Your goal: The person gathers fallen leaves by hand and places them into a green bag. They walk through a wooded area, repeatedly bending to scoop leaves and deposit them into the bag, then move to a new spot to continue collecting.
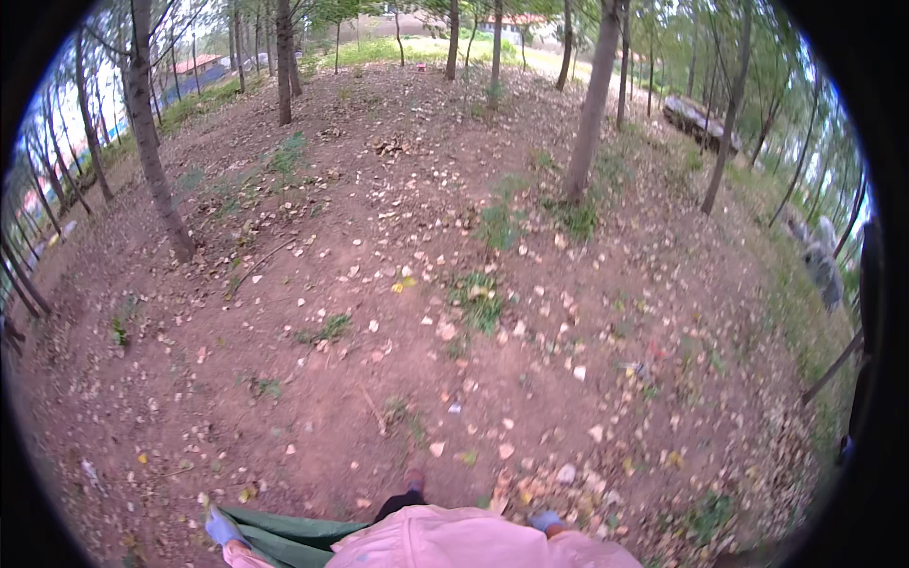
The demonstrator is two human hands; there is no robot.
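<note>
At the lower left my left hand, in a grey-blue glove, grips the edge of a green fabric sheet. The fabric stretches from that hand to the front of my pink jacket; whether it is a bag or a flat cloth cannot be told. On the other side of the jacket, my right hand shows a similar glove, low over fallen leaves. Its fingers are too small and blurred to read. One shoe and a dark trouser leg stick out ahead of the jacket.
Reddish soil with dry leaves and grass tufts spreads ahead. Tree trunks rise at left and right. A thin fallen branch lies left. A long pile sits far right. A dark figure, perhaps a person, stands at the right rim.
</note>
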